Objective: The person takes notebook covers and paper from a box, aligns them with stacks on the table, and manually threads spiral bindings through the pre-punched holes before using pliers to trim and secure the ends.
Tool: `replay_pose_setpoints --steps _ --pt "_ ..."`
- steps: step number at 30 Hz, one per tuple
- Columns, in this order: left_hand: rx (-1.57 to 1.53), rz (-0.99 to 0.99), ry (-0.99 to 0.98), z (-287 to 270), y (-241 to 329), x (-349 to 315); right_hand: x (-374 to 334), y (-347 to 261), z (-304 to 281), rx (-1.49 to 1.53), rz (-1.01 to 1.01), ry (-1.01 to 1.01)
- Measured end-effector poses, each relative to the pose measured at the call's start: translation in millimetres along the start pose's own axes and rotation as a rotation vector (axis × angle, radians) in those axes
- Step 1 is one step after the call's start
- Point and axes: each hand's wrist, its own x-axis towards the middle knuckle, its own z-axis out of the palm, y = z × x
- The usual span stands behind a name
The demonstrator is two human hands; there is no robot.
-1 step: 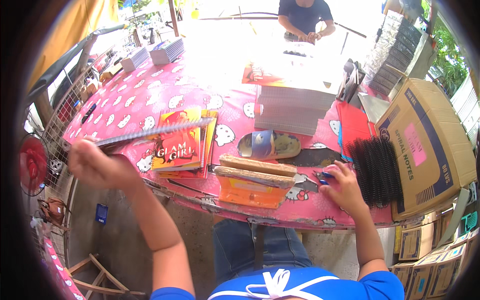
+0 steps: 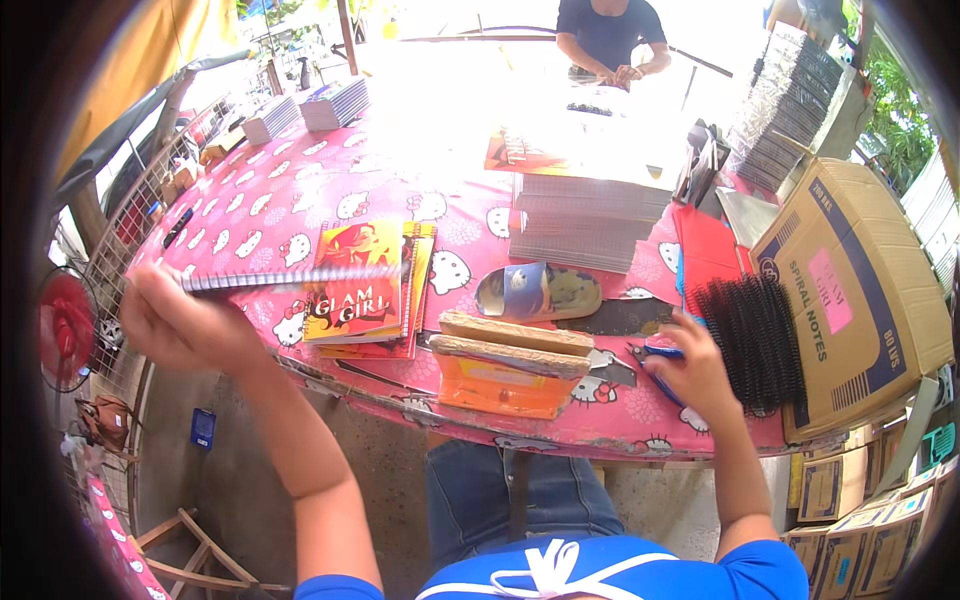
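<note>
My left hand [image 2: 180, 318] is closed on the end of a spiral notebook [image 2: 300, 278], held nearly edge-on and blurred by motion. It hovers beside and partly over a small pile of orange and yellow spiral notebooks [image 2: 355, 285]. My right hand [image 2: 703, 368] has its fingers curled about blue-handled pliers [image 2: 658, 352], whose jaws point left just above the pink tablecloth. Part of the handles is hidden by the fingers. A bundle of black spiral coils [image 2: 750, 345] lies right of that hand.
An orange block with board edges [image 2: 512, 375] stands at the table's front, behind it a slipper [image 2: 538, 290]. A tall paper stack [image 2: 580, 220] rises mid-table. An open carton [image 2: 850, 300] is at right; a co-worker [image 2: 612, 45] works across the table.
My left hand has shifted slightly down and left, and the notebook has tipped closer to level. My right hand has moved slightly up and right; the pliers' handles show spread wider.
</note>
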Motion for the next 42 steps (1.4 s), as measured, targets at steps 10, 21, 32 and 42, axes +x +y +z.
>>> replay_pose_setpoints --steps 10,21,32,42 --pt "0.904 0.148 -1.461 26.1 -96.1 -106.5 194.6 -86.1 6.4 -0.192 -0.515 0.299" --pt "0.955 -0.452 -1.926 -29.2 -67.1 -140.3 257.3 -57.6 -10.7 0.005 -0.273 0.216" --pt "0.821 -0.398 -1.869 -37.7 -84.3 -134.6 290.1 -75.2 -1.5 -0.118 -0.663 -0.084" --pt "0.705 -0.406 -1.754 -41.4 -82.2 -134.1 310.3 -91.7 20.7 -0.392 -0.604 -0.219"
